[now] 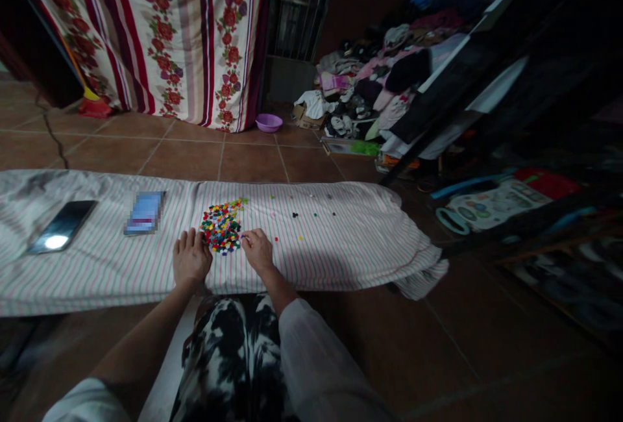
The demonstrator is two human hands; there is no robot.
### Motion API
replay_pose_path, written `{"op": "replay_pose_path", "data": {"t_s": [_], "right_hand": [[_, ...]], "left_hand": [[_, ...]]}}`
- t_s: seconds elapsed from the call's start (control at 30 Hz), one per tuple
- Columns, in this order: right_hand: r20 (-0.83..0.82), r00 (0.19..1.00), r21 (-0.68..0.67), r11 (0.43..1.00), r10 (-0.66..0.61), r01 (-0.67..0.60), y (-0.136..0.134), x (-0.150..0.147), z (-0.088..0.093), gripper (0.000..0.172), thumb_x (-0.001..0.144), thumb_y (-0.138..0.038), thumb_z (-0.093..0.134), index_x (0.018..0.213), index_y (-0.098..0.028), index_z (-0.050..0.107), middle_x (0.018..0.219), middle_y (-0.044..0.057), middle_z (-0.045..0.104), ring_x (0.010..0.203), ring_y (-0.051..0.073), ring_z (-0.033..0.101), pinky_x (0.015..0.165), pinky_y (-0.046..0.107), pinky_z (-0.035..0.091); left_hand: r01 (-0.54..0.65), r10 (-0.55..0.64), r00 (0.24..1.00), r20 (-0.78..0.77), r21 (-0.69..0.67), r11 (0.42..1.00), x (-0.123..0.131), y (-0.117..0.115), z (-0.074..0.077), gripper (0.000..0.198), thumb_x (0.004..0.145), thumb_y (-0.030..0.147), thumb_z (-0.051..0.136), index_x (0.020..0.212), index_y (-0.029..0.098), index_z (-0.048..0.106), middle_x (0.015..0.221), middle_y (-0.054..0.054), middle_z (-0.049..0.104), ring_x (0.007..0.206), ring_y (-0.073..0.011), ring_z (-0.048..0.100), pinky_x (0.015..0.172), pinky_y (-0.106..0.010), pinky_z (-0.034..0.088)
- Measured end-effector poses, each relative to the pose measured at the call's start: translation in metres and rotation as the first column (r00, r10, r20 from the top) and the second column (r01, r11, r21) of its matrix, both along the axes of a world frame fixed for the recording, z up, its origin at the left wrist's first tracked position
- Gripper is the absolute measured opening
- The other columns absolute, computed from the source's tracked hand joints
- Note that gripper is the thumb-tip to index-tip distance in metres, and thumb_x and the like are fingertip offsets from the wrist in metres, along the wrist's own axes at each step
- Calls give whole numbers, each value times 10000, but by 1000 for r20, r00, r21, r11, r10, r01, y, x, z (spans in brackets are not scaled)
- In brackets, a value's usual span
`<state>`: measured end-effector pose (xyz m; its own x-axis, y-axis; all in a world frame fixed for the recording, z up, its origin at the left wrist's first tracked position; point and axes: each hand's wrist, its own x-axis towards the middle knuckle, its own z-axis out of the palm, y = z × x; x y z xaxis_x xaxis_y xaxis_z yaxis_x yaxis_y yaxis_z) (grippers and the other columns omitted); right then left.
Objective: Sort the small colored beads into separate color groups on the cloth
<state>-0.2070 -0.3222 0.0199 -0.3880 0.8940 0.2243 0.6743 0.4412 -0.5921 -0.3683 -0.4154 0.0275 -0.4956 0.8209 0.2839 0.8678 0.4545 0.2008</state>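
Observation:
A pile of small multicoloured pieces (221,224) lies on a striped cloth (355,253). They look like beads or tiny blocks, too small to make out exactly. My left hand (191,258) rests palm down against the pile's left side, fingers stretched out. At the right edge of the pile, my right hand (257,250) has thumb and forefinger pinched together; a bluish speck shows at the fingertips. Right of it, single pieces or tiny groups lie spaced in rows, among them a red piece (276,239), a yellow piece (300,238) and black pieces (294,215).
Two phones lie on the cloth to the left, a dark phone (63,227) and a lit phone (145,213). Beyond are a floral curtain (189,39), a purple basin (269,123) and a heap of clothes (379,84). A dark rack (467,240) stands at the right.

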Motion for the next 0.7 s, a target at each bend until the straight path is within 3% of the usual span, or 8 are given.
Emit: {"op": "replay_pose_path", "data": {"t_s": [0.3, 0.5, 0.7], "right_hand": [[16, 1000, 12, 1000, -1, 1, -1, 0, 3, 195, 902, -198, 552, 1008, -258, 704, 1000, 27, 681, 962, 155, 627, 866, 230, 465], [-68, 997, -10, 1000, 19, -20, 2, 6, 6, 238, 905, -164, 510, 1058, -229, 681, 1006, 26, 720, 964, 146, 652, 885, 231, 469], [-142, 981, -31, 991, -134, 131, 27, 47, 10, 262, 935, -271, 470, 1111, -280, 664, 941, -10, 737, 852, 129, 679, 794, 232, 501]], "left_hand": [[12, -12, 1000, -2, 19, 1000, 1, -1, 2, 479, 911, 276, 317, 1271, 95, 577, 1412, -179, 534, 1372, -339, 415, 1127, -494, 318], [-1, 1, 1000, 5, -2, 1000, 2, -1, 3, 483, 912, 274, 317, 1268, 85, 583, 1417, -181, 530, 1371, -341, 418, 1135, -495, 311], [-5, 5, 1000, -9, 8, 1000, 2, -1, 3, 476, 914, 277, 319, 1259, 89, 587, 1399, -183, 547, 1363, -338, 430, 1124, -492, 325]]}}
